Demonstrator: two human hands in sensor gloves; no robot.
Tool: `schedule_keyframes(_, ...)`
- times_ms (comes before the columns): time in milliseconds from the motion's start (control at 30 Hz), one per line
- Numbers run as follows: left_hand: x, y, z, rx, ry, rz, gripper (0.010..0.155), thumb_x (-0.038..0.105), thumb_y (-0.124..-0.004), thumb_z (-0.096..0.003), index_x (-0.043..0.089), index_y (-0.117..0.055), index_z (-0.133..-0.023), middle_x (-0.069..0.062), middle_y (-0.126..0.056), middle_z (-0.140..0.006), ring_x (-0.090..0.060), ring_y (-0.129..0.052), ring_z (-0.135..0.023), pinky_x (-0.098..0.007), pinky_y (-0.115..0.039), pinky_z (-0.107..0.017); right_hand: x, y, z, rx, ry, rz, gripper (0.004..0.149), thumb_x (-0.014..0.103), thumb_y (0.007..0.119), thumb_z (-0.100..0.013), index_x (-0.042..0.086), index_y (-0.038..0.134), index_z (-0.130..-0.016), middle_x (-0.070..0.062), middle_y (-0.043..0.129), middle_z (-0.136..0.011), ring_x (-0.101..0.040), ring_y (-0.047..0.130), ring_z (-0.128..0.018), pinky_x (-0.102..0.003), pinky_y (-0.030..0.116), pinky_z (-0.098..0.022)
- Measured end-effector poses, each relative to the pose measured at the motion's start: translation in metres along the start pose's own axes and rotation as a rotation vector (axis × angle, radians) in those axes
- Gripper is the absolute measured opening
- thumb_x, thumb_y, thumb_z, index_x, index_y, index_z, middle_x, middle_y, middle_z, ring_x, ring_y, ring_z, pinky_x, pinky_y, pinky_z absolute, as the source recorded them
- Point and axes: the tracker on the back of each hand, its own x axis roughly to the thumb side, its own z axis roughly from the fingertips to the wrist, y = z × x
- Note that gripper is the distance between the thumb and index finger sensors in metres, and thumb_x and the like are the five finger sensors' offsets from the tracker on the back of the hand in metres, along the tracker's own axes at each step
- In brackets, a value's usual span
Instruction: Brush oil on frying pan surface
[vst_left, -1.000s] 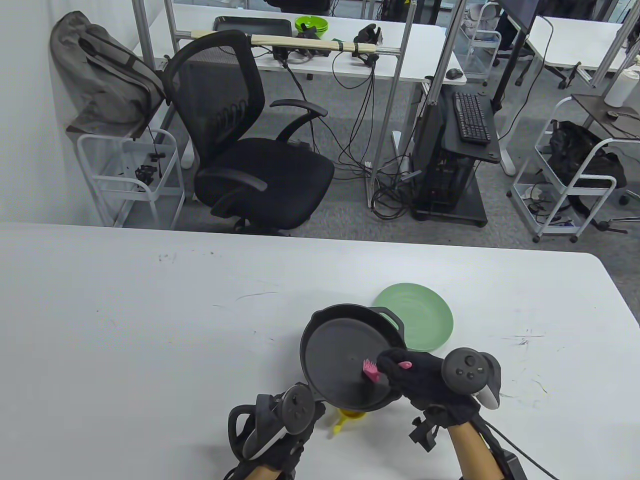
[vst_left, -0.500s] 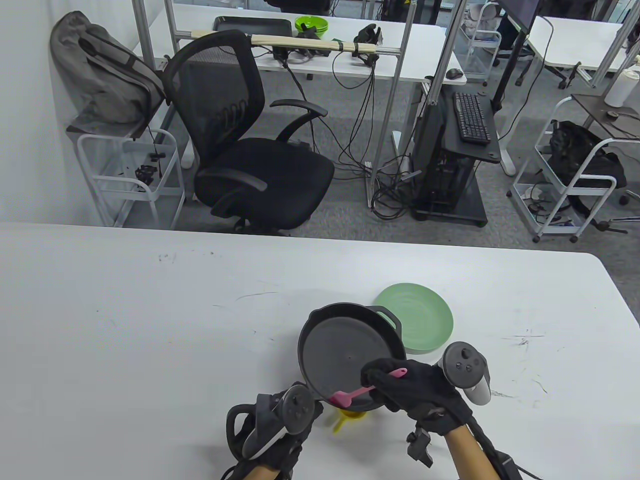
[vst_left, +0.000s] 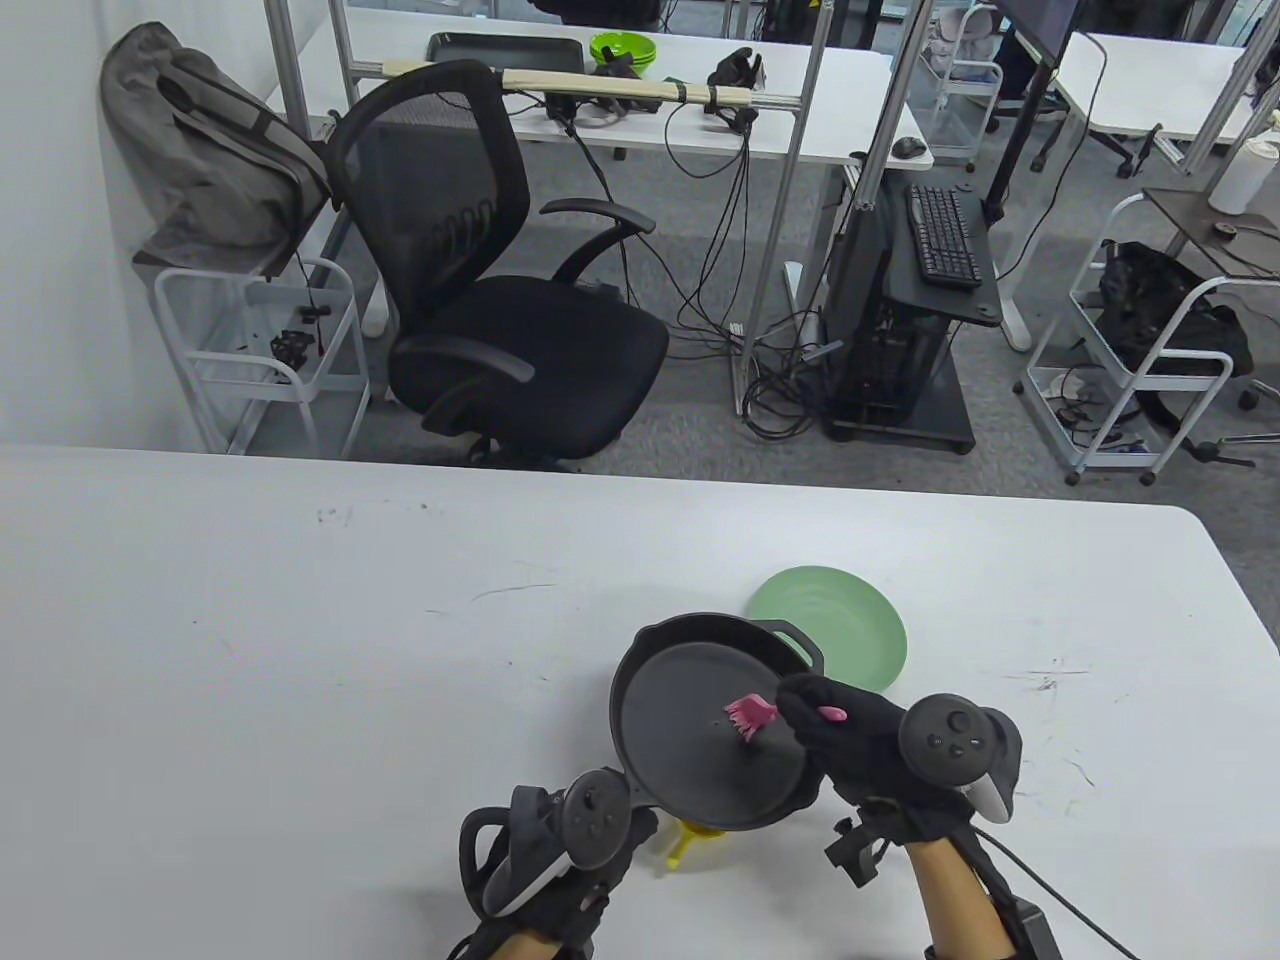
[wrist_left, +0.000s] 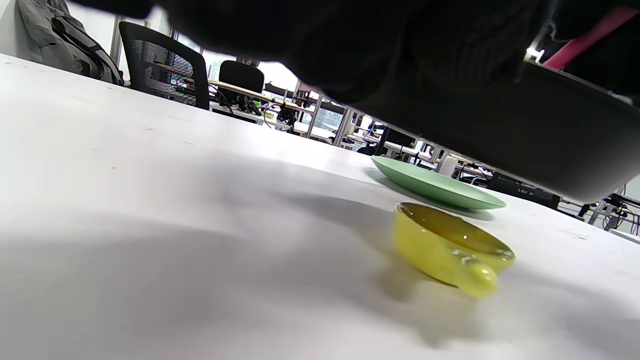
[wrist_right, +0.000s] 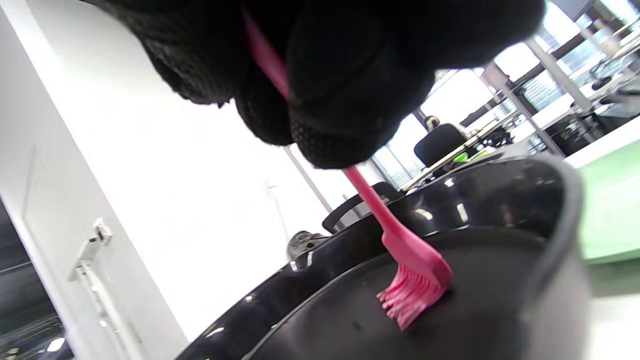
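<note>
A black frying pan is being held tilted above the white table, over a small yellow bowl and just beside a green plate. The right hand is gripping a pink brush, its bristles pressing on the pan's inner surface. The left hand is sitting at the pan's near edge; its grip cannot be told.

White table in foreground. Black office chair at 11 o'clock on grey carpet. White wall at 9 o'clock.
</note>
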Motion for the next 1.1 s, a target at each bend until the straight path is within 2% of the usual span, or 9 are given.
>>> schedule_keyframes(167,0.000,0.000,0.000,0.002,0.003,0.004,0.060,0.056,-0.082,-0.0507,0.006,-0.085,-0.084,0.002,-0.098,-0.042,-0.014,-0.096,-0.016,-0.038,-0.084,-0.017,-0.004,-0.003,0.002,-0.065,0.002,0.152,0.038,0.047,0.076,-0.057,0.028,0.083,-0.089,-0.018,0.097,-0.068,-0.017,0.098,-0.037,-0.029,0.086,-0.024)
schedule_keyframes(367,-0.010,0.001,-0.001,0.028,0.063,-0.012,0.060,0.056,-0.082,-0.0508,0.007,-0.084,-0.085,0.002,-0.098,-0.043,-0.014,-0.096,-0.017,-0.038,-0.084,-0.017,0.003,-0.018,0.007,-0.162,-0.053,0.009,0.039,0.049,0.074,-0.058,0.027,0.082,-0.089,-0.015,0.098,-0.065,-0.012,0.096,-0.032,-0.025,0.085,-0.021)
schedule_keyframes(500,-0.023,0.002,-0.003,0.040,0.118,-0.014,0.060,0.056,-0.082,-0.0507,0.006,-0.084,-0.085,0.002,-0.098,-0.043,-0.014,-0.096,-0.017,-0.038,-0.084,-0.018,0.006,-0.025,0.009,-0.166,-0.072,-0.131,0.040,0.051,0.072,-0.059,0.025,0.083,-0.088,-0.013,0.098,-0.059,-0.009,0.095,-0.028,-0.023,0.084,-0.017)
schedule_keyframes(667,-0.039,0.005,-0.005,0.055,0.216,0.004,0.060,0.055,-0.082,-0.0511,0.006,-0.084,-0.085,0.001,-0.098,-0.043,-0.014,-0.096,-0.017,-0.038,-0.084,-0.018,0.010,-0.022,0.006,-0.041,-0.108,-0.327,0.040,0.051,0.071,-0.060,0.022,0.084,-0.085,-0.013,0.099,-0.052,-0.007,0.093,-0.022,-0.022,0.082,-0.013)
schedule_keyframes(767,-0.047,0.007,-0.004,0.060,0.263,0.009,0.060,0.055,-0.082,-0.0513,0.006,-0.084,-0.085,0.001,-0.098,-0.043,-0.014,-0.096,-0.017,-0.038,-0.084,-0.018,0.014,-0.014,0.003,0.076,-0.141,-0.340,0.040,0.051,0.071,-0.060,0.022,0.085,-0.084,-0.013,0.099,-0.051,-0.008,0.092,-0.022,-0.023,0.082,-0.012)
schedule_keyframes(933,-0.053,0.010,-0.004,0.066,0.282,0.028,0.060,0.055,-0.082,-0.0513,0.006,-0.084,-0.085,0.001,-0.098,-0.043,-0.015,-0.096,-0.017,-0.038,-0.084,-0.018,0.026,0.018,0.000,0.262,-0.148,-0.161,0.040,0.050,0.072,-0.060,0.021,0.085,-0.085,-0.014,0.098,-0.052,-0.009,0.093,-0.022,-0.024,0.082,-0.013)
schedule_keyframes(1100,-0.053,0.009,-0.005,0.065,0.270,0.030,0.060,0.055,-0.082,-0.0512,0.006,-0.084,-0.085,0.001,-0.098,-0.043,-0.015,-0.096,-0.017,-0.038,-0.084,-0.018,0.042,0.043,0.002,0.307,-0.203,0.082,0.040,0.051,0.072,-0.059,0.023,0.085,-0.085,-0.014,0.098,-0.054,-0.009,0.093,-0.024,-0.024,0.083,-0.015)
